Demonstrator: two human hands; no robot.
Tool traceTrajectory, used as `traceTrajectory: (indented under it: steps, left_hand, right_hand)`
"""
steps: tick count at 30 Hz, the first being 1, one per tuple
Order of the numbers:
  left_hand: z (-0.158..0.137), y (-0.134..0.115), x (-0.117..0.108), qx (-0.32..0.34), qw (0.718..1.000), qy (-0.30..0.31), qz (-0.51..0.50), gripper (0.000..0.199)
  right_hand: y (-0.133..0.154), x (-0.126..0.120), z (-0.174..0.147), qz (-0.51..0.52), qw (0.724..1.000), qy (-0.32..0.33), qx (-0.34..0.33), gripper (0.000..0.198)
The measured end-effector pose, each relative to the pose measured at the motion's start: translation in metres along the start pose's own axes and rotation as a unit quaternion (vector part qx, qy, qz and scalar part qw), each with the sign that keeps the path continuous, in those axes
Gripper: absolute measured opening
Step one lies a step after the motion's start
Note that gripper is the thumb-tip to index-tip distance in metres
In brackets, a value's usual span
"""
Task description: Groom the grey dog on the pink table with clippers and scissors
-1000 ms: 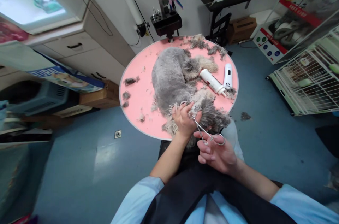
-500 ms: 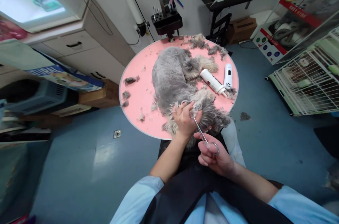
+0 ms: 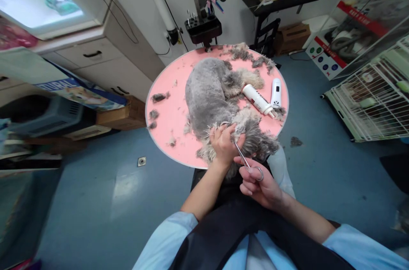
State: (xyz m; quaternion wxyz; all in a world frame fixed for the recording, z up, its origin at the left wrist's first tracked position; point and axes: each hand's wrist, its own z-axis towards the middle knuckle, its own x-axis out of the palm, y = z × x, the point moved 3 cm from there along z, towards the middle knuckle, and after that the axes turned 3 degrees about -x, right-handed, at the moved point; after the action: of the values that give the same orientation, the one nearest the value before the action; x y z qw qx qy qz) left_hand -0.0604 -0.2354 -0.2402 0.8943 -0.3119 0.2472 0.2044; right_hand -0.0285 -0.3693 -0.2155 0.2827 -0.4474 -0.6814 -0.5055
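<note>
A grey dog (image 3: pixel 206 87) lies on its side on a round pink table (image 3: pixel 168 123), its body clipped short and its head shaggy at the near edge. My left hand (image 3: pixel 223 144) is closed on the dog's ear area, fingers in the fur. My right hand (image 3: pixel 260 185) holds a slim metal hemostat (image 3: pixel 242 156) by its rings. The tip points into the fur beside my left thumb, and what it touches there is hidden.
A white bottle (image 3: pixel 258 99) and white clippers (image 3: pixel 276 92) lie right of the dog. Loose fur tufts (image 3: pixel 159 97) are scattered on the table. A black tool holder (image 3: pixel 203 28) stands at the far edge; a wire cage (image 3: pixel 372 91) is to the right.
The whole view has shifted slightly. Both hands and the hemostat stay in nearly the same place at the dog's head.
</note>
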Motion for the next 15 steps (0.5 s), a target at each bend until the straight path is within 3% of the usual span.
traceTrajectory:
  steps: [7, 15]
  left_hand:
    - [0.002, -0.005, 0.0, -0.02, 1.0, 0.013, 0.012, 0.031]
    - [0.004, -0.008, 0.001, -0.037, 0.998, 0.034, 0.023, 0.03]
  right_hand:
    - [-0.002, -0.007, -0.002, -0.047, 0.999, -0.007, -0.013, 0.033]
    - [-0.016, -0.027, 0.009, -0.213, 0.975, -0.02, -0.063, 0.039]
